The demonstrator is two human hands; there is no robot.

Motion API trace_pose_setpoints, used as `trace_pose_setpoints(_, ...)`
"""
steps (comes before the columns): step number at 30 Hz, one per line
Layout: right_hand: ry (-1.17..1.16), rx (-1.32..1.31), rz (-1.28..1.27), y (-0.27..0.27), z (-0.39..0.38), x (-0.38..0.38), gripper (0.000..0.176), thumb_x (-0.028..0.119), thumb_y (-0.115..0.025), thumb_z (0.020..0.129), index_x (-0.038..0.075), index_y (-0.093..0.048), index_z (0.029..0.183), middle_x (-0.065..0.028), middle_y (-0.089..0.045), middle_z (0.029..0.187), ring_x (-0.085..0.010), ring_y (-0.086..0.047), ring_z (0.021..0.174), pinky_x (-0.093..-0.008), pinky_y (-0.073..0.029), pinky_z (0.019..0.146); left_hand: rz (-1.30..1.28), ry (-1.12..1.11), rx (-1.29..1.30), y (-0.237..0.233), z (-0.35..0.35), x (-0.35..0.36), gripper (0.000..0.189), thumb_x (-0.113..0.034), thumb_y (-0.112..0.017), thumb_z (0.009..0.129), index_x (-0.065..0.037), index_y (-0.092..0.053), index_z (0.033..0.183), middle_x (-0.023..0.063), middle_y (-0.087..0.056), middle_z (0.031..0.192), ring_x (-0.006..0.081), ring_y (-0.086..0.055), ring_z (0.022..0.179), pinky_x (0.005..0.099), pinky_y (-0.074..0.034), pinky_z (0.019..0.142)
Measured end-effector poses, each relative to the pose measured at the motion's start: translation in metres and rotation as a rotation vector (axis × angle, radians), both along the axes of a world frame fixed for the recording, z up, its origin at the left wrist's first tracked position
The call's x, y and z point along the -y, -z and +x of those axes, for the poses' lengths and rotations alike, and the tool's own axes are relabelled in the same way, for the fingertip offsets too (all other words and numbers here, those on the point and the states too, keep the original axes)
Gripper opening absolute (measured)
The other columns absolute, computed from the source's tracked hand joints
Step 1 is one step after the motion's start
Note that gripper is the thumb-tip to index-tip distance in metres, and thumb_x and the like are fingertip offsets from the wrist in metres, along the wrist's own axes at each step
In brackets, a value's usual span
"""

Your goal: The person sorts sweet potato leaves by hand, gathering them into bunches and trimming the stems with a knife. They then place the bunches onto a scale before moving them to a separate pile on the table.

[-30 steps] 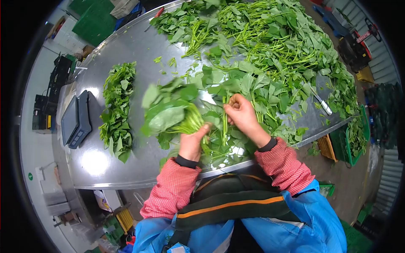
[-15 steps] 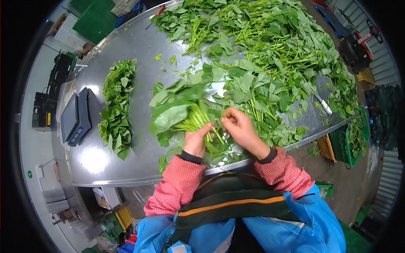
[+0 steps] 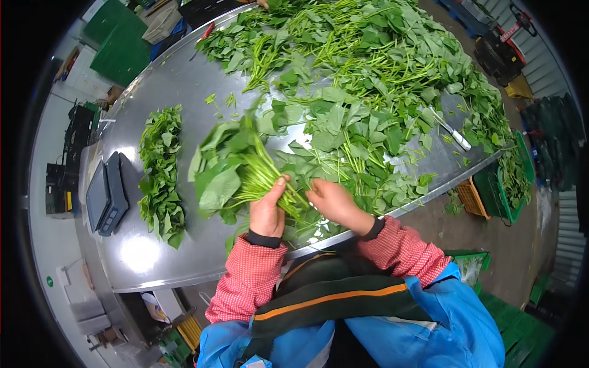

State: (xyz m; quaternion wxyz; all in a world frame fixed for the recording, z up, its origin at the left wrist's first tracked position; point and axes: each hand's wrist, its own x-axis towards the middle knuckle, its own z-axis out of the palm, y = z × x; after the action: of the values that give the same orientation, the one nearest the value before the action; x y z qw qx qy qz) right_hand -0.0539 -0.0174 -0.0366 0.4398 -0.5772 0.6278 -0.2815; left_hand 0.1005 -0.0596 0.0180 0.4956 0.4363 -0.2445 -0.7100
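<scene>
Greens [image 3: 256, 175]: stems clamped in left hand [image 3: 266, 214], for neatness imo
Right hand [image 3: 336, 205]: 3 o'clock, fingers together, can't tell on what

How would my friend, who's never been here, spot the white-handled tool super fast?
Find the big shiny metal table, then the leafy greens spread over its right side. Out past the right hand, near the table's edge, lies the slim tool. Its white handle stands out from the green leaves around it, and from the red handle at the far edge.
</scene>
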Motion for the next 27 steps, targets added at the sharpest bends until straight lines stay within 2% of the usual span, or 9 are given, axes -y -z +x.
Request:
trace_pose_setpoints(2,-0.222,-0.514,-0.058,-0.007,-0.01,-0.011,0.029,0.033,-0.059,0.085,0.005,-0.058,0.081,-0.0131,-0.062,0.069,-0.029,-0.063,0.065,-0.0416,-0.048,0.057,0.009,0.03,-0.091,-0.013,0.005,0.005,0.013,-0.006,-0.059,0.089,0.0,-0.058,0.101,0.0067,-0.063,0.091,0.02,-0.062,0.086,0.0373,-0.053,0.082)
trace_pose_setpoints(6,0.102,-0.39,-0.269,-0.025,-0.037,-0.014,0.021,0.027,-0.063,0.082,0.006,-0.059,0.081,-0.0151,-0.064,0.075,-0.0333,-0.063,0.067,-0.0427,-0.048,0.057,0.214,0.155,-0.015,0.001,0.021,0.013,0.014,-0.007,-0.058,0.089,0.001,-0.058,0.1,0.0076,-0.062,0.092,0.0185,-0.062,0.083,0.0355,-0.055,0.078)
trace_pose_setpoints(8,0.273,-0.576,-0.413,-0.022,-0.065,-0.001,0.021,0.025,-0.06,0.083,0.005,-0.057,0.08,-0.0144,-0.063,0.07,-0.0345,-0.062,0.06,-0.0433,-0.049,0.051,0.357,0.24,-0.032,0.029,0.03,0.013,0.016,-0.006,-0.057,0.09,0.003,-0.057,0.103,0.0093,-0.062,0.096,0.0166,-0.062,0.08,0.0322,-0.056,0.074)
trace_pose_setpoints(13,0.146,-0.938,-0.412,0.007,-0.102,0.016,0.013,0.015,-0.063,0.076,0.004,-0.058,0.078,-0.0166,-0.061,0.066,-0.0287,-0.063,0.059,-0.0381,-0.049,0.051,0.474,0.33,-0.189,0.041,0.027,0.007,0.025,-0.01,-0.059,0.089,0.0,-0.053,0.112,0.009,-0.063,0.096,0.016,-0.062,0.079,0.036,-0.055,0.078)
trace_pose_setpoints(16,0.303,-0.268,-0.305,-0.008,-0.124,0.025,0.016,0.017,-0.064,0.078,0.002,-0.06,0.084,-0.0109,-0.06,0.063,-0.0209,-0.059,0.054,-0.0333,-0.046,0.047,0.479,0.364,-0.259,0.045,0.037,0.013,0.025,-0.01,-0.059,0.09,-0.002,-0.054,0.113,0.0059,-0.062,0.092,0.0138,-0.06,0.076,0.0339,-0.053,0.076)
trace_pose_setpoints(18,0.426,0.543,0.078,-0.051,-0.131,0.022,0.021,0.023,-0.063,0.086,0.002,-0.059,0.085,0.0028,-0.054,0.064,-0.0076,-0.048,0.051,-0.025,-0.038,0.045,0.452,0.362,-0.24,0.036,0.041,0.014,0.025,-0.009,-0.057,0.09,-0.001,-0.054,0.114,0.0056,-0.061,0.091,0.0128,-0.059,0.074,0.03,-0.054,0.072)
trace_pose_setpoints(22,0.385,0.278,-0.021,-0.035,-0.11,0.024,0.021,0.022,-0.061,0.088,0.003,-0.057,0.081,0.0015,-0.052,0.06,-0.0061,-0.046,0.05,-0.0228,-0.036,0.045,0.266,0.268,-0.175,0.005,0.029,0.011,0.024,-0.007,-0.059,0.089,-0.001,-0.055,0.112,0.0056,-0.061,0.09,0.0131,-0.058,0.073,0.0298,-0.054,0.069)
trace_pose_setpoints(23,0.393,0.37,0.013,-0.038,-0.105,0.023,0.022,0.023,-0.061,0.087,0.002,-0.058,0.082,-0.002,-0.053,0.057,-0.01,-0.049,0.05,-0.026,-0.039,0.047,0.225,0.244,-0.156,0.0,0.026,0.011,0.025,-0.005,-0.06,0.088,0.0,-0.055,0.111,0.0069,-0.062,0.089,0.0138,-0.059,0.073,0.0302,-0.054,0.067)
trace_pose_setpoints(27,0.35,-0.041,-0.28,-0.041,-0.075,0.02,0.021,0.021,-0.064,0.081,0.002,-0.058,0.088,-0.0141,-0.058,0.068,-0.0283,-0.058,0.061,-0.0374,-0.046,0.056,0.099,0.225,-0.011,-0.007,0.015,0.016,0.023,-0.001,-0.061,0.086,0.002,-0.055,0.107,0.0139,-0.065,0.097,0.0157,-0.059,0.074,0.0302,-0.053,0.065)
